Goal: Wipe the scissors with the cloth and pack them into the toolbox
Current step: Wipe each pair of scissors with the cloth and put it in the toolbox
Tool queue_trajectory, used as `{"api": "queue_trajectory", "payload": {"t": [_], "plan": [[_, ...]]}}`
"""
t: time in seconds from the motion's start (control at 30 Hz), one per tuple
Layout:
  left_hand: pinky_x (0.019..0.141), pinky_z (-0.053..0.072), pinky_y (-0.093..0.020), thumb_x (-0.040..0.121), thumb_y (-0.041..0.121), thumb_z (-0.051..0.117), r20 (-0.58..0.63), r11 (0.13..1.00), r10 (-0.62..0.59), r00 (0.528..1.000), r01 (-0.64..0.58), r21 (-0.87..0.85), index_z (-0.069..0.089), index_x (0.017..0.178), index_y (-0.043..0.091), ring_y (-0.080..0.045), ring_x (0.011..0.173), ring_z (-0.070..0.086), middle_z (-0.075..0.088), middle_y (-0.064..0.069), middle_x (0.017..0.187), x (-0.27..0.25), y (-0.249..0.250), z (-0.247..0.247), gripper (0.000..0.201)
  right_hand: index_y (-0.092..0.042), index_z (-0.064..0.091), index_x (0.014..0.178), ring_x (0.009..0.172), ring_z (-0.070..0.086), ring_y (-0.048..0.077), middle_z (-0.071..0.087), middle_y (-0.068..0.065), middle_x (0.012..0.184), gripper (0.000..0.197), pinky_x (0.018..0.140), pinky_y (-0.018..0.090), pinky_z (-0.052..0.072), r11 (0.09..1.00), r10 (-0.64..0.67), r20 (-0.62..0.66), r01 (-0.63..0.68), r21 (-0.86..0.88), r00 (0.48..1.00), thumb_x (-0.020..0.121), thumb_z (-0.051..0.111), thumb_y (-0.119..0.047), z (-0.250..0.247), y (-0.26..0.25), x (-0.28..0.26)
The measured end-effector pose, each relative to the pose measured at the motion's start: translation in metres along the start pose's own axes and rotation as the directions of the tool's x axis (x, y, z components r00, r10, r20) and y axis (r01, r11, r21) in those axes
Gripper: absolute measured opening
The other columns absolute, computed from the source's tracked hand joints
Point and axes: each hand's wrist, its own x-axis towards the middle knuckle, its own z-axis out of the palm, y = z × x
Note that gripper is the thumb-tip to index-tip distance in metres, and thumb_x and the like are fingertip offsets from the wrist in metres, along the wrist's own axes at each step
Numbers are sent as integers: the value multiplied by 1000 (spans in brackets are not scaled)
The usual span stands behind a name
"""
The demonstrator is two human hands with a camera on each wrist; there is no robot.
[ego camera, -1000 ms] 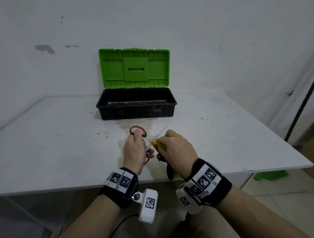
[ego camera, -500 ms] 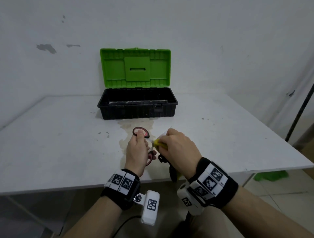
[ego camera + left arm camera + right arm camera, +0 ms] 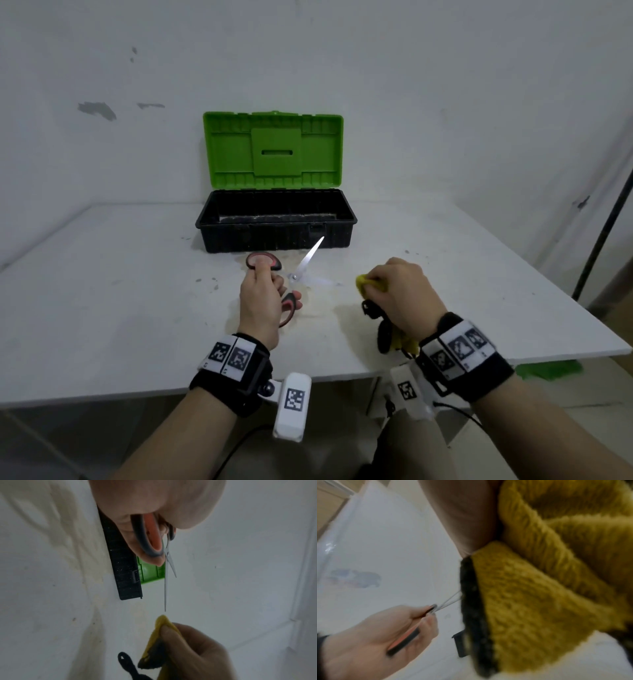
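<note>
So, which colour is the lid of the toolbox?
Bright green lid; the head view shows it best.

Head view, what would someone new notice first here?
The bright green lid of the open toolbox stands upright at the table's far edge. In front of it the left hand holds the scissors, blades spread apart. To their right, the right hand grips a yellow cloth, clear of the blades.

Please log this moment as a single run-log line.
left hand: holds scissors | right hand: grips cloth, off blades | toolbox: open
</note>
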Motion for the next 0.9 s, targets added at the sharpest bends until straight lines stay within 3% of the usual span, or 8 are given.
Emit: {"api": "queue_trajectory", "payload": {"t": [0.1,0.2,0.33,0.43,0.53,0.63,0.8,0.9], "plan": [[48,49,-32,102,38,41,5,999,-30,1000,31,-36,41,74,14,-21,47,49,35,-1,62,3,2,11,38,-21,72,90,81,63,23,66,2,87,17,67,32,52,988,149,35,-147,-47,988,88,58,-30,-2,24,30],[47,49,-32,101,33,44,4,994,-67,998,67,-85,41,74,13,-24,49,49,35,-3,62,7,1,23,34,-25,69,103,90,63,26,64,5,105,20,76,35,53,972,229,101,-220,-87,968,88,59,-33,5,40,50],[46,50,-31,103,35,43,5,980,-103,995,103,-168,44,81,12,-24,50,50,38,-3,64,7,-1,36,32,-29,63,116,103,59,23,62,1,120,30,90,37,50,977,207,183,-194,-86,961,89,58,-39,15,51,57],[45,51,-30,106,38,39,-5,974,-93,996,90,-207,43,83,13,-24,53,50,38,-3,65,7,1,43,34,-29,60,124,115,53,21,56,-3,125,36,100,40,36,976,157,153,-130,-178,976,92,51,-44,12,41,46],[49,52,-31,106,41,38,-22,974,-76,997,70,-218,44,80,15,-19,55,48,42,-1,64,5,0,51,37,-26,69,106,89,62,5,67,-12,97,32,82,29,47,986,76,118,-92,137,990,91,54,-51,6,15,23],[57,42,-28,105,44,38,-27,983,-51,998,45,-181,47,76,16,-14,57,45,47,2,65,-1,-4,61,41,-27,72,95,59,55,-10,64,-18,70,30,55,8,39,906,13,163,-80,415,986,89,57,-53,9,-15,3],[64,41,-31,104,39,41,18,986,-13,1000,16,-166,54,78,16,-14,63,48,53,3,69,-7,-7,62,37,-11,70,89,64,67,10,73,5,77,20,57,16,45,788,-28,170,-83,611,985,93,62,-29,14,-27,0],[65,46,-28,101,26,53,66,997,76,995,-76,-1,65,99,14,-13,70,55,62,0,82,-4,-3,42,17,-12,71,89,61,67,13,73,10,76,19,59,22,49,801,-16,201,-107,589,980,94,60,-27,2,-17,4]]}}
